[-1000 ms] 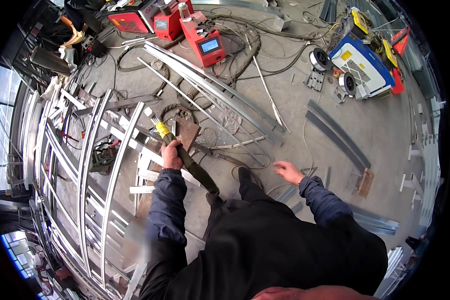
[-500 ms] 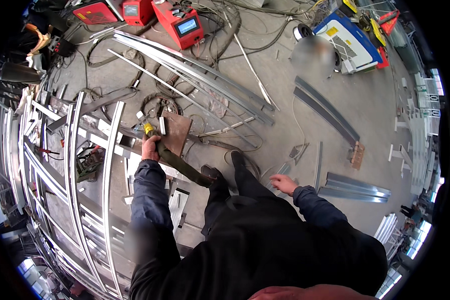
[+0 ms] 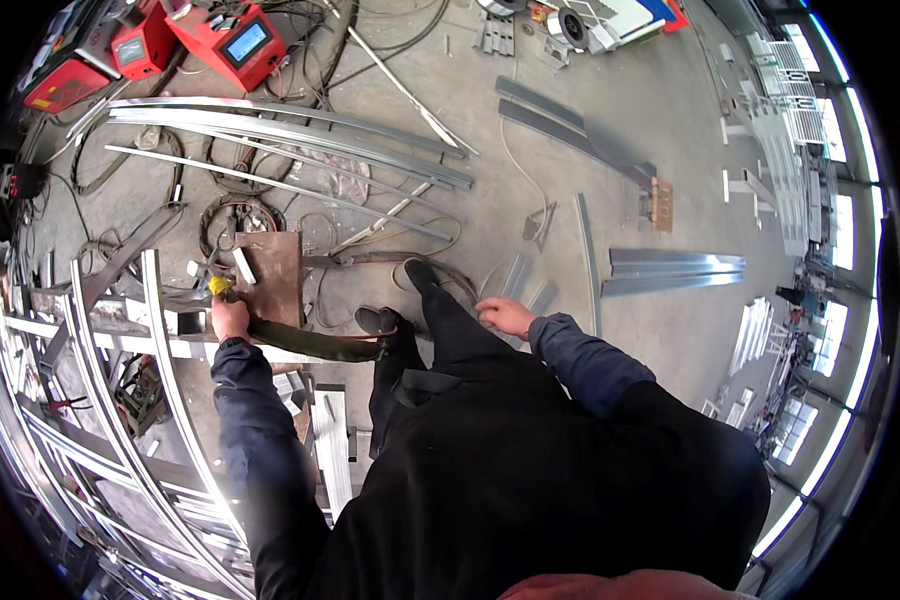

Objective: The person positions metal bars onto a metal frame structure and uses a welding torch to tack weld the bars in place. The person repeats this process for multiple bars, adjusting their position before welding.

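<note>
My left hand (image 3: 231,319) is closed around a welding torch (image 3: 219,286) with a yellow collar. A thick dark-green sheathed cable (image 3: 315,341) runs from it toward my legs. Right beside the torch is a brown metal plate (image 3: 282,285) with a short pale metal piece (image 3: 243,266) on it. Silver profiles of a metal frame (image 3: 175,390) stretch to the left of my left arm. My right hand (image 3: 507,316) hangs by my right leg, fingers loosely curled and somewhat apart, with nothing visible in it.
Long silver profiles (image 3: 300,145) and looped cables lie on the floor ahead. Red machines, one with a lit screen (image 3: 247,42), stand at the far left. Dark metal strips (image 3: 560,125) and wide shiny channels (image 3: 675,272) lie to the right. A wooden piece (image 3: 661,204) touches one strip.
The view has swung to the right, so the floor and machines sit farther left and higher. My left hand still grips the torch beside the plate. My right hand stays near my leg.
</note>
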The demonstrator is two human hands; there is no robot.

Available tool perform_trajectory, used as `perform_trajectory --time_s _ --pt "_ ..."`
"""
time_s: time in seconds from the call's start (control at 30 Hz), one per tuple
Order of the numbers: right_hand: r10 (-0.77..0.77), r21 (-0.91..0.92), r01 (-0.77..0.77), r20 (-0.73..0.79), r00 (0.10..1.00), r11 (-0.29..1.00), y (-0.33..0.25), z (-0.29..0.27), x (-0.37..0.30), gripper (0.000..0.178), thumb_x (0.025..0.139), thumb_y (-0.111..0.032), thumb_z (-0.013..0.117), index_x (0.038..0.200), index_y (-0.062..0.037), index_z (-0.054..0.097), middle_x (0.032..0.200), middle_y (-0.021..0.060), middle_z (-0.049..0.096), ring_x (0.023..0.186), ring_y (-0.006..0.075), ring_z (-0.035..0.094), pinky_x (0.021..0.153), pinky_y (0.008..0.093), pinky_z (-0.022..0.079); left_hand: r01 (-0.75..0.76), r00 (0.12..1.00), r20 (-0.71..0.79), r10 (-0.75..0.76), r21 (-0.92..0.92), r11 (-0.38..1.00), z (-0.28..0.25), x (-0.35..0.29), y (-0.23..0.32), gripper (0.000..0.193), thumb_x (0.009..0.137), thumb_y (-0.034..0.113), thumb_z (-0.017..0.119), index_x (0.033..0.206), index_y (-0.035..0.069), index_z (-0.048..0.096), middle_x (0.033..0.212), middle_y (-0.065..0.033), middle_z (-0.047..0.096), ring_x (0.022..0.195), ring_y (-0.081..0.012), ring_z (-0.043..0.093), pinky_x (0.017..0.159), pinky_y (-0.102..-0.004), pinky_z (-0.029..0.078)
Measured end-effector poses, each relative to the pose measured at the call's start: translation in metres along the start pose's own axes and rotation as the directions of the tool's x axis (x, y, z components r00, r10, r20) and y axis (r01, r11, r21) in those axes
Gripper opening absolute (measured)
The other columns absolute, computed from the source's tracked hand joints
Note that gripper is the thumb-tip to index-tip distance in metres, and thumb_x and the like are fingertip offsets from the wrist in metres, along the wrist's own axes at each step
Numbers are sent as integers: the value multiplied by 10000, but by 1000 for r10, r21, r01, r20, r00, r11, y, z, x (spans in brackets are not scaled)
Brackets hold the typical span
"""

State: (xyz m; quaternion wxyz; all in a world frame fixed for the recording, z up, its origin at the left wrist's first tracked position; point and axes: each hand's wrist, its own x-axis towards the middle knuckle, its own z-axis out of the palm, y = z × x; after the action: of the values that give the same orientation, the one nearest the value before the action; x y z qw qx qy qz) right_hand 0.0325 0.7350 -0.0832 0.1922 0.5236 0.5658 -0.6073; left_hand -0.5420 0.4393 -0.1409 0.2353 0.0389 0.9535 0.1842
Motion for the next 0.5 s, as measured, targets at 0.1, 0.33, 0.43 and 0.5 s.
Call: perform_trajectory --time_s 0.1,0.33,0.43,0.5 --pt "-13 104 25 -113 993 994 6 -3 -14 367 1008 -190 675 1306 6 758 988 87 790 840 177 732 793 347 582 -18 998 55 10 154 988 -2 2 3 560 909 217 622 1427 15 681 1306 -327 743 1268 -504 690 1093 -535 542" --pt "32 -30 -47 -378 925 998 82 -101 71 367 1001 -232 653 1279 -28 779 1111 165 816 1052 285 774 938 404 597 -68 996 67 61 107 992 17 -33 -14 814 876 251 643 1609 -55 464 1485 -414 587 1452 -562 504 1249 -544 399" --pt "-60 -363 -64 -322 945 930 90 -150 153 386 982 -280 653 1264 -54 790 1173 185 810 1147 371 752 1011 456 583 35 997 64 -37 39 999 11 -50 8 753 853 133 644 1582 -17 526 1392 -299 696 1338 -426 660 1137 -465 504" --pt "-138 -504 12 -214 967 864 73 -165 214 396 975 -310 654 1256 -70 795 1194 183 802 1176 409 730 1040 482 571 -92 994 51 95 -51 994 13 -44 -22 745 864 64 605 1599 -22 519 1457 -239 666 1353 -337 636 1155 -418 482"
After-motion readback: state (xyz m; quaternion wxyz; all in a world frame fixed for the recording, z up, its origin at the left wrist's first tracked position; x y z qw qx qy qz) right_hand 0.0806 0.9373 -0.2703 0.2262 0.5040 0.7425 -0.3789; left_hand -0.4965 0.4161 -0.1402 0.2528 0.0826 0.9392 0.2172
